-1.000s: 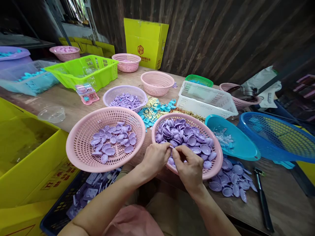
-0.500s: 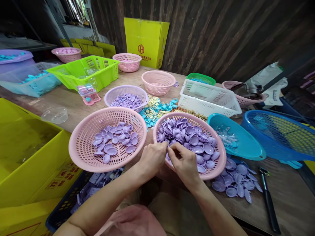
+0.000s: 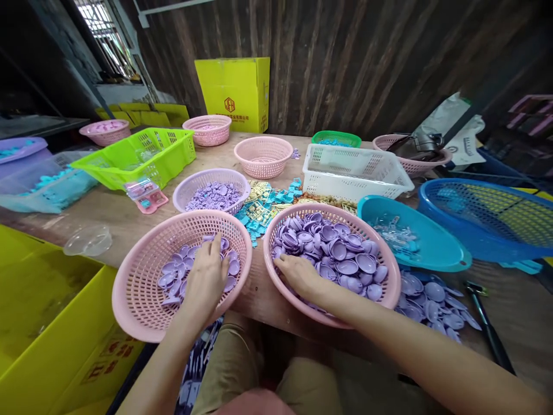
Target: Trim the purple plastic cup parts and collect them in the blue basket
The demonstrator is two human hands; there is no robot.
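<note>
My left hand (image 3: 208, 274) is over the left pink basket (image 3: 129, 282), fingers stretched out and thumb apart, above a loose layer of small purple oval plastic shells (image 3: 175, 268). My right hand (image 3: 298, 275) reaches inside the near left rim of the right pink basket (image 3: 391, 282). Its fingers look extended and slightly apart, touching the heap of purple shells (image 3: 339, 249); part of the hand's underside is hidden. No piece can be made out in either hand.
Behind stand a lilac basket (image 3: 184, 184) of small purple parts, a white crate (image 3: 332, 181) and a green crate (image 3: 129, 167). At right are a turquoise scoop-shaped basket (image 3: 449, 253), loose purple shells (image 3: 434, 305) and a black-handled hammer (image 3: 492, 334). A yellow box (image 3: 56, 340) stands left.
My hands were together at the right basket's near left edge. Now they are apart: the left has moved into the left basket, the right into the shell heap. The view has tilted slightly upward.
</note>
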